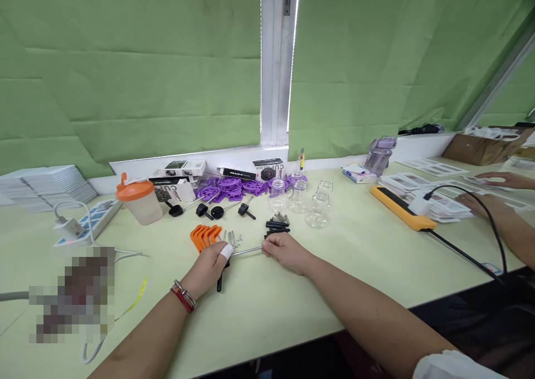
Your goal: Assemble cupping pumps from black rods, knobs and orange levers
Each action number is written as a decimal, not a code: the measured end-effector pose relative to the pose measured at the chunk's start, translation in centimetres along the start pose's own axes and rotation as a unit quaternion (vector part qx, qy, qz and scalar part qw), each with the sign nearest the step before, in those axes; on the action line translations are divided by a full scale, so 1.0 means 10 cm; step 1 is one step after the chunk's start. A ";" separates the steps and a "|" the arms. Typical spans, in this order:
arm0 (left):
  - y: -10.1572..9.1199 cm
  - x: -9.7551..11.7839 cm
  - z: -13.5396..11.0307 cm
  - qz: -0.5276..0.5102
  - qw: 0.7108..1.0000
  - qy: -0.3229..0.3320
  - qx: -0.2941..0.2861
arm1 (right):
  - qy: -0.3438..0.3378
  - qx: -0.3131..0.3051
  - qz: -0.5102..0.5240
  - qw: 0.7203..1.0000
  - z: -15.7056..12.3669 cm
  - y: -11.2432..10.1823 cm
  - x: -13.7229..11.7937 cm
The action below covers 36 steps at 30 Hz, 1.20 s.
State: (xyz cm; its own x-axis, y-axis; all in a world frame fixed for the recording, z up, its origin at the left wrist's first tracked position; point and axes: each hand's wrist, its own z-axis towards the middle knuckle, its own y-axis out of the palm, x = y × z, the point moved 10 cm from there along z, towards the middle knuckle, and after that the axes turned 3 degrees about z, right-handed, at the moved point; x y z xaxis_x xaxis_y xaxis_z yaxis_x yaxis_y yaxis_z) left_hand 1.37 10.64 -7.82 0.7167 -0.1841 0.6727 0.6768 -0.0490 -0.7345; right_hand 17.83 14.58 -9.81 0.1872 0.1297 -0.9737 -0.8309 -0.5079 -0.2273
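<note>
My left hand (211, 267) is closed round the black-handled end of a thin metal rod (247, 251), a white wrap on one fingertip and bands on the wrist. My right hand (284, 251) pinches the rod's other end, held level just above the pale green table (343, 245). Right behind the hands lie orange plastic pieces (204, 235), several small screws (233, 238) and a pile of black parts with springs (276, 225).
Farther back stand purple plastic parts (232, 188), more black-handled rods (217, 209), clear glass jars (301, 200), an orange-lidded cup (137, 199) and small boxes (179, 170). A power strip (87, 223) lies left. Another person's hands (487, 203) work over printed sheets and an orange device (401, 209) at right.
</note>
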 end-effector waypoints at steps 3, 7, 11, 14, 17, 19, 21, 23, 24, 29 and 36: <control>0.00 0.00 0.00 -0.002 1.000 -0.003 -0.001 | 0.026 0.000 0.052 0.998 -0.01 -0.01 0.03; -0.02 0.02 0.01 -0.002 1.000 0.004 0.003 | 0.025 0.006 0.094 0.995 -0.02 -0.01 0.02; -0.01 0.01 0.01 -0.011 1.000 0.004 0.000 | 0.026 0.011 0.079 0.996 0.00 -0.01 0.03; 0.01 -0.02 0.02 -0.019 1.000 -0.004 -0.006 | 0.023 0.009 0.067 0.997 0.01 0.00 0.05; 0.01 -0.02 0.02 -0.019 1.000 -0.001 -0.005 | 0.017 0.010 0.047 0.999 0.01 -0.01 0.06; 0.01 -0.01 0.02 -0.017 1.000 0.002 -0.003 | 0.016 0.012 0.031 0.999 0.01 -0.01 0.06; 0.01 -0.02 0.02 -0.018 1.000 0.002 -0.002 | 0.015 0.013 0.018 1.000 0.01 -0.01 0.05; 0.01 -0.03 0.02 -0.021 1.000 0.000 0.000 | 0.012 0.014 0.009 1.000 0.01 0.00 0.04; 0.01 -0.03 0.02 -0.021 1.000 -0.001 0.001 | 0.011 0.013 0.005 1.000 0.01 0.00 0.04; 0.01 -0.02 0.02 -0.027 1.000 -0.003 -0.001 | 0.005 0.004 -0.001 1.000 0.01 0.01 0.04; 0.00 -0.02 0.02 -0.024 1.000 -0.002 0.004 | 0.006 0.006 0.032 0.999 0.01 0.00 0.05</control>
State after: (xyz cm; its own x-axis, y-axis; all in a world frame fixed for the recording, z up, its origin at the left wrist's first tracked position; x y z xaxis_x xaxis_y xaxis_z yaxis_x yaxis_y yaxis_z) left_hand 1.26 10.87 -7.97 0.6836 -0.1771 0.7081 0.7122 -0.0502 -0.7002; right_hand 17.86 14.71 -10.31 0.1399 0.0867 -0.9864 -0.8481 -0.5037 -0.1645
